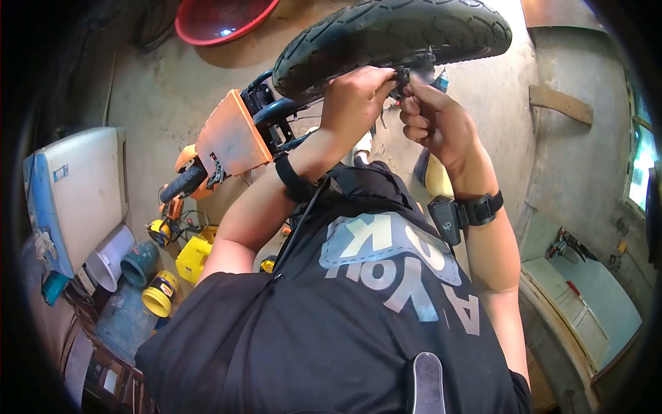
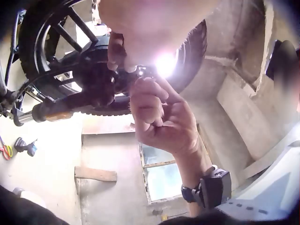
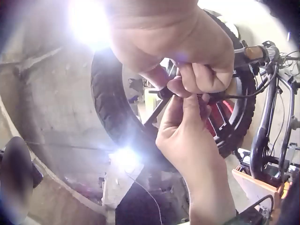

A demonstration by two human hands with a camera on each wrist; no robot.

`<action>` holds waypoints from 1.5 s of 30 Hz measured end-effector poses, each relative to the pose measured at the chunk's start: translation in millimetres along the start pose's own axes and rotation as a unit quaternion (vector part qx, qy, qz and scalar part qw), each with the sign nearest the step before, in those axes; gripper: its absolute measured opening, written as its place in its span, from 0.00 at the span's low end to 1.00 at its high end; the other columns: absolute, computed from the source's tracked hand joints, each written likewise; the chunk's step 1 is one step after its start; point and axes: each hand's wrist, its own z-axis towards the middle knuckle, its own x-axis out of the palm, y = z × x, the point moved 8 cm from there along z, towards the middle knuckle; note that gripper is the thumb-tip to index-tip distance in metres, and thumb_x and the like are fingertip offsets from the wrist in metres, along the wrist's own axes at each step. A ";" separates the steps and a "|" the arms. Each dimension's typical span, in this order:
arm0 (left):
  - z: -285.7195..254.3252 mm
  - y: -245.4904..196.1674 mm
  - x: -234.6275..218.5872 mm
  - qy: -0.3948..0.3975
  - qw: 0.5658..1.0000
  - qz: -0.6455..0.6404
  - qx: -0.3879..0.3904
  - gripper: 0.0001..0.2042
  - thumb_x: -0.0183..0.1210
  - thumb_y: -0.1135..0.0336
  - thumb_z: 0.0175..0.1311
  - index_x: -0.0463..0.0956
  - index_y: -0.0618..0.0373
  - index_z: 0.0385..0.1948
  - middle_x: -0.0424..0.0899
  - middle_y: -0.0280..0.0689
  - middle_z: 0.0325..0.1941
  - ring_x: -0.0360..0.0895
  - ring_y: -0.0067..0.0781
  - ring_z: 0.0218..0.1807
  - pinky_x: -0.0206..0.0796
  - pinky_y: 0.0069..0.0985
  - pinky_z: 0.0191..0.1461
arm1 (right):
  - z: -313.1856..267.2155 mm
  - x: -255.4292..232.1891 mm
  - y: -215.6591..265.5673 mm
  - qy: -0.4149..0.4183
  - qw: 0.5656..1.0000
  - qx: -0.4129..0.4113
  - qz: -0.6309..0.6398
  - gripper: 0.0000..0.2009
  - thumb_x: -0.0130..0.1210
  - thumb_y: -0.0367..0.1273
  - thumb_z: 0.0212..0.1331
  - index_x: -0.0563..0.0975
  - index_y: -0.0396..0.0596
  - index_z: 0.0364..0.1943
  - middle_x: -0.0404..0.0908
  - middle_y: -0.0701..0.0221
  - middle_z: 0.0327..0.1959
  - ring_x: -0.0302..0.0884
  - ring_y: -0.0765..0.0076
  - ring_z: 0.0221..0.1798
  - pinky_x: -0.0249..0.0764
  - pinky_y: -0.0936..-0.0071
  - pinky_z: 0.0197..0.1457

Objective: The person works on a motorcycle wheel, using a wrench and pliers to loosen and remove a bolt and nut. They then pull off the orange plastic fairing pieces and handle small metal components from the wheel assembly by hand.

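A black tyre [image 1: 393,48] on a spoked wheel [image 3: 110,101] stands in front of the person. At its hub, the left hand [image 1: 355,103] pinches a small dark part with thumb and fingertips. Close beside it, the right hand [image 1: 441,127] pinches at the same spot, its other fingers curled. In the left wrist view the right hand [image 2: 164,117] meets the left hand [image 2: 154,28] at the hub. The right wrist view has the left hand [image 3: 194,140] below the right hand [image 3: 173,42]. Fingers hide most of the small part.
An orange panel [image 1: 234,134] and a handlebar grip [image 1: 185,185] lie left of the wheel. Behind is a red basin [image 1: 207,34]. A white-and-blue box [image 1: 83,193], a yellow bucket [image 1: 161,293] and a yellow case [image 1: 195,257] are at the left. A board [image 1: 562,103] lies at the right.
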 end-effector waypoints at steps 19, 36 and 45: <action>8.9 -6.9 0.4 0.042 0.994 -0.085 -0.045 0.15 0.64 0.63 0.68 0.83 0.55 0.54 0.86 0.44 0.33 0.79 0.21 0.30 0.71 0.23 0.36 | 1.6 1.2 1.4 0.017 0.999 0.024 0.035 0.12 0.52 0.39 0.73 0.73 0.47 0.33 0.68 0.77 0.26 0.55 0.82 0.22 0.51 0.82 0.23; 5.3 -7.5 -0.9 0.014 0.999 -0.020 -0.041 0.16 0.65 0.57 0.64 0.84 0.50 0.50 0.86 0.45 0.34 0.85 0.46 0.34 0.75 0.34 0.36 | 14.4 -9.1 14.6 0.024 0.995 0.027 -0.097 0.17 0.54 0.43 0.73 0.74 0.51 0.26 0.64 0.82 0.19 0.51 0.85 0.18 0.49 0.83 0.21; 1.1 -9.7 -6.2 -0.038 0.999 0.019 0.005 0.16 0.69 0.62 0.60 0.85 0.56 0.49 0.86 0.45 0.30 0.81 0.36 0.26 0.72 0.27 0.32 | 15.7 -8.3 11.7 -0.009 0.997 -0.001 -0.077 0.17 0.54 0.43 0.73 0.71 0.53 0.25 0.59 0.85 0.17 0.50 0.86 0.18 0.48 0.84 0.21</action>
